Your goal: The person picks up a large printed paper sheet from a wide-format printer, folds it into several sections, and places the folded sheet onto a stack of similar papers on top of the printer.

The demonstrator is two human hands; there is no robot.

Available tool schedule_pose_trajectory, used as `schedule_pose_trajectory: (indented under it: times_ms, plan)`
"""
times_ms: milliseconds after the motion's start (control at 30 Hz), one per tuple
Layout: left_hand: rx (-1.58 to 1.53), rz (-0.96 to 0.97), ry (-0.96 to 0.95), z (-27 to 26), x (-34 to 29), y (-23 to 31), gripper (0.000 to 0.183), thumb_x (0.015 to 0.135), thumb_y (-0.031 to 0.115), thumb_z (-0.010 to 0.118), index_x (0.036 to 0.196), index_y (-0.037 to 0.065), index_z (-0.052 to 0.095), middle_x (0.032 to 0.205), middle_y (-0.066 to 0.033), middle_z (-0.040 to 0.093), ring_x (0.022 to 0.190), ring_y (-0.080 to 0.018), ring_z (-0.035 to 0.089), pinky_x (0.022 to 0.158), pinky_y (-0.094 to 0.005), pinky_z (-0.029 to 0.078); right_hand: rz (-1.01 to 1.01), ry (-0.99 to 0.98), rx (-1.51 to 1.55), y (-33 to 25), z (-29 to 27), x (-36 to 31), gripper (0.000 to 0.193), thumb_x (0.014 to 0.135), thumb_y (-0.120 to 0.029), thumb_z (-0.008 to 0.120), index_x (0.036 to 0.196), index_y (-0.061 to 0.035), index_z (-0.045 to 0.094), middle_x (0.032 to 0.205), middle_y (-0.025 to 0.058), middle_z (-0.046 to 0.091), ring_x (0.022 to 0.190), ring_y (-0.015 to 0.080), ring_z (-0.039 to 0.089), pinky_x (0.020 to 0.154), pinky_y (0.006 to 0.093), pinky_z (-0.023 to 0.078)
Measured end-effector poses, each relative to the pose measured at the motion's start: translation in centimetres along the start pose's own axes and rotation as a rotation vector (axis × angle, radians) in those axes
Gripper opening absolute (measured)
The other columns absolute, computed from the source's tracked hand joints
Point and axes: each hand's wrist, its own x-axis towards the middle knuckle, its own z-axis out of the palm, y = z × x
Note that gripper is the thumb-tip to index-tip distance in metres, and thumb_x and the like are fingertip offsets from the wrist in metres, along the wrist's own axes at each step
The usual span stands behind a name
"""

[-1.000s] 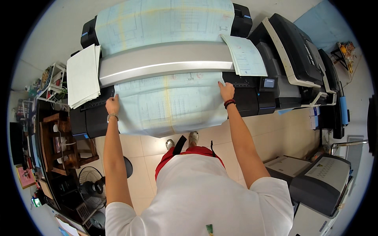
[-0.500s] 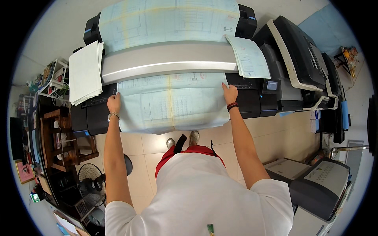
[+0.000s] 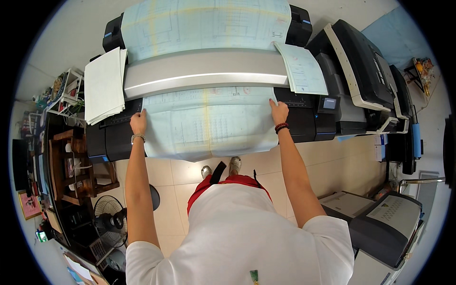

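Observation:
A large pale-blue drawing sheet (image 3: 183,126) with fold creases and a yellowed stripe lies over the front of a wide-format scanner (image 3: 204,72). Its near edge droops toward the floor. My left hand (image 3: 138,122) is closed on the sheet's left edge, fingers curled, a bracelet on the wrist. On the right edge, my right hand (image 3: 279,112) grips the paper with the thumb pointing forward; a dark red beaded bracelet sits below it. Beyond the scanner's silver cover, more blue drawing paper (image 3: 204,23) spreads out at the back.
A stack of white sheets (image 3: 105,85) rests on the scanner's left end, folded blue drawings (image 3: 304,71) on its right. A small screen (image 3: 328,103) sits at the right end. Further right stands a black-and-white copier (image 3: 361,66). A fan (image 3: 110,221) and another grey machine (image 3: 375,223) flank me.
Both hands keep their hold on the sheet's edges. The view has shifted slightly; the sheet shows almost no movement relative to the scanner.

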Motion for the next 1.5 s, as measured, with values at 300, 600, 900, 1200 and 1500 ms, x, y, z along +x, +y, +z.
schedule_pose_trajectory:
  times_ms: [300, 600, 900, 1200, 1500]
  plan:
    - [-0.168, -0.052, -0.084, -1.6, 0.5, -2.6, 0.044, 0.089, 0.044, 0.063, 0.09, 0.0, 0.069, 0.07, -0.0083, 0.064, 0.068, -0.0196, 0.061, 0.067, -0.0319, 0.048, 0.069, -0.055, 0.135, -1.0, -0.6, 0.6, 0.054, 0.082, -0.051, 0.068, 0.078, 0.0031, 0.067, 0.076, 0.0212, 0.067, 0.074, 0.0351, 0.066, 0.07, 0.0418, 0.05]
    - [-0.486, -0.191, -0.706, -9.0, -11.0, -6.9, 0.029, 0.089, 0.038, 0.068, 0.071, 0.018, 0.056, 0.065, 0.0112, 0.045, 0.061, -0.0006, 0.042, 0.059, -0.0184, 0.037, 0.363, -0.669, 0.622, 4.9, -9.3, -7.2, 0.033, 0.088, -0.038, 0.068, 0.079, -0.0061, 0.065, 0.07, -0.0016, 0.058, 0.065, 0.0066, 0.052, 0.061, 0.0218, 0.042]
    - [-0.56, -0.196, -0.727, -4.8, -17.2, -16.9, 0.017, 0.087, 0.016, 0.072, 0.075, 0.013, 0.061, 0.071, 0.0089, 0.057, 0.064, -0.0014, 0.046, 0.063, -0.018, 0.036, 0.265, -0.919, 0.393, 11.7, -8.7, -13.3, 0.029, 0.085, -0.034, 0.073, 0.078, -0.0076, 0.063, 0.073, -0.0053, 0.055, 0.068, 0.0059, 0.046, 0.066, 0.0225, 0.039]
    - [-0.143, 0.077, -0.384, -5.4, -16.8, -16.8, 0.014, 0.086, 0.014, 0.07, 0.093, 0.002, 0.066, 0.085, -0.0054, 0.067, 0.073, -0.0137, 0.06, 0.073, -0.026, 0.048, 0.076, -0.853, 0.254, 15.2, -7.6, -12.7, 0.035, 0.086, -0.038, 0.071, 0.087, -0.0028, 0.07, 0.077, 0.0, 0.063, 0.074, 0.0094, 0.058, 0.068, 0.0233, 0.044]
    - [-0.036, 0.669, 0.052, -3.9, -12.6, 5.4, 0.041, 0.088, 0.02, 0.067, 0.121, 0.001, 0.054, 0.115, -0.0179, 0.058, 0.105, -0.0329, 0.056, 0.091, -0.0407, 0.045, 0.032, -0.812, 0.504, 4.5, -14.7, -2.3, 0.025, 0.09, -0.022, 0.065, 0.106, -0.0016, 0.067, 0.087, 0.0005, 0.067, 0.075, 0.008, 0.063, 0.062, 0.0214, 0.048]
